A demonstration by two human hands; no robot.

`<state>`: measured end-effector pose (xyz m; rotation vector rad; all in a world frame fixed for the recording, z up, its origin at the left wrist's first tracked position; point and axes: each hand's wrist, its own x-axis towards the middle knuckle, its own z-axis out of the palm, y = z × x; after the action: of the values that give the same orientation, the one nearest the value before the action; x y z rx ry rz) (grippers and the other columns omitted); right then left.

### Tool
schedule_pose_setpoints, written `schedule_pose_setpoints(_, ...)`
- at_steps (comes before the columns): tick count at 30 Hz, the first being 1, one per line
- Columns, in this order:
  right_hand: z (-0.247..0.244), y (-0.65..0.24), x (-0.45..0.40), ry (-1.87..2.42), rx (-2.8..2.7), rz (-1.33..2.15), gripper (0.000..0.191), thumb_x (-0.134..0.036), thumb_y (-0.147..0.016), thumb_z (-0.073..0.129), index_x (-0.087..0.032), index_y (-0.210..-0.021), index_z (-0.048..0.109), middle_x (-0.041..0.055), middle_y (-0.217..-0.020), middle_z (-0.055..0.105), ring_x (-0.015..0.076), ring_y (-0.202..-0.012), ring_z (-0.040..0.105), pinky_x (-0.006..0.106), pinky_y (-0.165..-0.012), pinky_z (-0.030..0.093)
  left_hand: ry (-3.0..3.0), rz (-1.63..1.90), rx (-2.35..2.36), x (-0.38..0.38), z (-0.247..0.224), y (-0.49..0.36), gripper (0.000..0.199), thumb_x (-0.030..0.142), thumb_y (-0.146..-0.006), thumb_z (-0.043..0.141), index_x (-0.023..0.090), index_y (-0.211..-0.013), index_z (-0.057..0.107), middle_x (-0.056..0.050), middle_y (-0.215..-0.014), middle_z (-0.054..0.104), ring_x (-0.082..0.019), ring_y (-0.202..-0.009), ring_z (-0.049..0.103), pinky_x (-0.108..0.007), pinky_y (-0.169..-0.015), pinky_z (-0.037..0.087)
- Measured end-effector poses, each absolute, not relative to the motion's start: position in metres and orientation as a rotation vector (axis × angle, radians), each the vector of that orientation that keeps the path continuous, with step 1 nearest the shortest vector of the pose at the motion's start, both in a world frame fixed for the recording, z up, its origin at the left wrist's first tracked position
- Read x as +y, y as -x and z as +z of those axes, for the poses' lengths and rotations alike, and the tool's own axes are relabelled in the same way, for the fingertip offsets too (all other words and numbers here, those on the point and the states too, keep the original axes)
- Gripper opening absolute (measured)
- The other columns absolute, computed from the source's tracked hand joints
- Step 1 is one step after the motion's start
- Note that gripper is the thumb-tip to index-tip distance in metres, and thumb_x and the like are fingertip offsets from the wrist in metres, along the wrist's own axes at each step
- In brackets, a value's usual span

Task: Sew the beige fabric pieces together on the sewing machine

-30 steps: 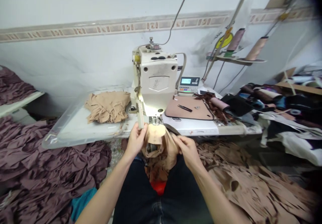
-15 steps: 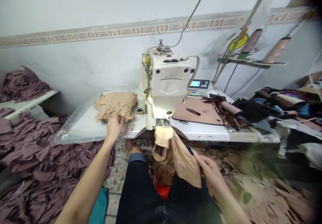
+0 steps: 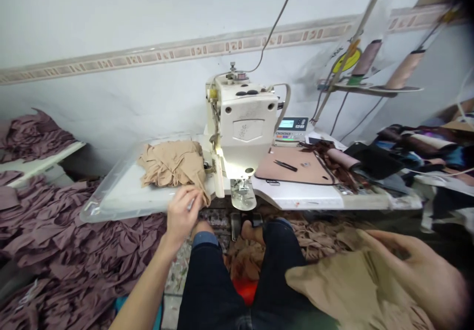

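My left hand point(image 3: 183, 214) is closed in a pinch on the corner of a beige fabric piece, pulled from the front right of a folded beige fabric pile point(image 3: 172, 162). That pile lies on the clear plastic sheet left of the sewing machine point(image 3: 246, 127). At the lower right, blurred by motion, my right hand point(image 3: 418, 270) holds another beige fabric piece point(image 3: 333, 285) over my thigh and the heap beside it. Its fingertips are partly hidden by the cloth. No cloth lies under the presser foot point(image 3: 243, 186) above the narrow machine arm.
Black scissors point(image 3: 285, 165) lie on a pink mat point(image 3: 296, 164) right of the machine. A control panel point(image 3: 292, 125) stands behind it. Thread cones point(image 3: 405, 70) sit on a rack. Mauve cloth heaps point(image 3: 74, 251) cover the floor at left; beige cloth heaps at right.
My right hand has carried the beige piece off the machine, right and toward me. My left hand has moved right and nearer, drawing a fabric corner off the pile.
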<state>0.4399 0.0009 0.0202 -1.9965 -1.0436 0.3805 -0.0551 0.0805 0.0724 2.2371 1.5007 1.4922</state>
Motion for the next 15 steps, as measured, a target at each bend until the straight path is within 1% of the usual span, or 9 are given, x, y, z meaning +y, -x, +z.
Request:
schedule_pose_setpoints(1, 0.017, -0.429, 0.002, 1.936, -1.086, 0.429, 0.046, -0.073, -0.057, 0.084, -0.030, -0.073, 0.084, 0.0220, -0.096, 0.081, 0.0343, -0.082, 0.072, 0.049, -0.068, 0.048, -2.243, 1.448, 1.480, 0.072, 0.072, 0.048, 0.018, 0.029, -0.106, 0.059, 0.023, -0.100, 0.074, -0.010, -0.103, 0.075, -0.025, -0.098, 0.072, -0.036, -0.096, 0.053)
schedule_pose_setpoints(2, 0.012, -0.413, 0.002, 1.839, -1.122, 0.553, 0.049, -0.075, -0.056, 0.084, -0.028, -0.072, 0.084, 0.0200, -0.092, 0.081, 0.0360, -0.084, 0.073, 0.048, -0.071, 0.051, -2.238, 1.404, 1.490, 0.067, 0.070, 0.043, 0.020, 0.028, -0.107, 0.057, 0.023, -0.099, 0.074, -0.009, -0.101, 0.075, -0.025, -0.097, 0.071, -0.036, -0.095, 0.053)
schedule_pose_setpoints(3, 0.007, -0.393, 0.002, 1.746, -1.173, 0.706, 0.052, -0.076, -0.058, 0.083, -0.026, -0.071, 0.083, 0.0175, -0.086, 0.081, 0.0371, -0.084, 0.073, 0.047, -0.074, 0.053, -2.221, 1.368, 1.528, 0.066, 0.067, 0.042, 0.021, 0.029, -0.107, 0.055, 0.023, -0.098, 0.073, -0.009, -0.099, 0.074, -0.025, -0.096, 0.071, -0.036, -0.093, 0.053)
schedule_pose_setpoints(4, 0.001, -0.371, 0.000, 1.664, -1.259, 0.855, 0.053, -0.077, -0.065, 0.080, -0.024, -0.073, 0.084, 0.0151, -0.084, 0.081, 0.0362, -0.083, 0.073, 0.046, -0.074, 0.054, -2.189, 1.349, 1.590, 0.067, 0.064, 0.044, 0.021, 0.031, -0.107, 0.056, 0.022, -0.097, 0.072, -0.009, -0.098, 0.074, -0.025, -0.095, 0.071, -0.036, -0.091, 0.053)
schedule_pose_setpoints(6, -0.015, -0.327, -0.005, 1.553, -1.486, 1.107, 0.050, -0.072, -0.076, 0.077, -0.022, -0.073, 0.084, 0.0113, -0.078, 0.080, 0.0323, -0.076, 0.071, 0.041, -0.073, 0.053, -2.064, 1.362, 1.742, 0.073, 0.055, 0.055, 0.023, 0.037, -0.104, 0.060, 0.021, -0.093, 0.071, -0.009, -0.093, 0.073, -0.026, -0.088, 0.070, -0.034, -0.083, 0.052)
schedule_pose_setpoints(9, -0.042, -0.273, -0.019, 1.463, -1.636, 1.232, 0.046, -0.063, -0.087, 0.071, -0.020, -0.072, 0.081, 0.0085, -0.075, 0.078, 0.0288, -0.074, 0.070, 0.037, -0.071, 0.050, -1.899, 1.361, 1.873, 0.080, 0.039, 0.071, 0.030, 0.048, -0.099, 0.068, 0.020, -0.089, 0.072, -0.003, -0.076, 0.067, -0.022, -0.069, 0.064, -0.031, -0.070, 0.048)
schedule_pose_setpoints(11, -0.057, -0.245, -0.029, 1.413, -1.687, 1.324, 0.042, -0.056, -0.089, 0.070, -0.019, -0.072, 0.081, 0.0076, -0.075, 0.079, 0.0268, -0.074, 0.070, 0.035, -0.070, 0.048, -1.934, 1.293, 1.916, 0.078, 0.028, 0.071, 0.032, 0.051, -0.097, 0.071, 0.020, -0.087, 0.073, 0.001, -0.066, 0.060, -0.020, -0.061, 0.059, -0.029, -0.065, 0.043)
schedule_pose_setpoints(13, -0.068, -0.222, -0.039, 1.376, -1.716, 1.418, 0.038, -0.050, -0.089, 0.071, -0.018, -0.072, 0.082, 0.0066, -0.074, 0.078, 0.0245, -0.073, 0.069, 0.033, -0.069, 0.047, -2.042, 1.200, 1.973, 0.073, 0.017, 0.061, 0.028, 0.048, -0.098, 0.071, 0.022, -0.091, 0.076, 0.001, -0.066, 0.059, -0.020, -0.062, 0.059, -0.029, -0.064, 0.039)
schedule_pose_setpoints(15, -0.074, -0.203, -0.048, 1.348, -1.726, 1.484, 0.034, -0.047, -0.088, 0.074, -0.018, -0.073, 0.082, 0.0054, -0.072, 0.077, 0.0219, -0.070, 0.066, 0.031, -0.066, 0.045, -2.135, 1.119, 2.054, 0.071, 0.008, 0.049, 0.022, 0.043, -0.100, 0.069, 0.023, -0.104, 0.077, -0.004, -0.078, 0.066, -0.022, -0.069, 0.063, -0.029, -0.063, 0.038)
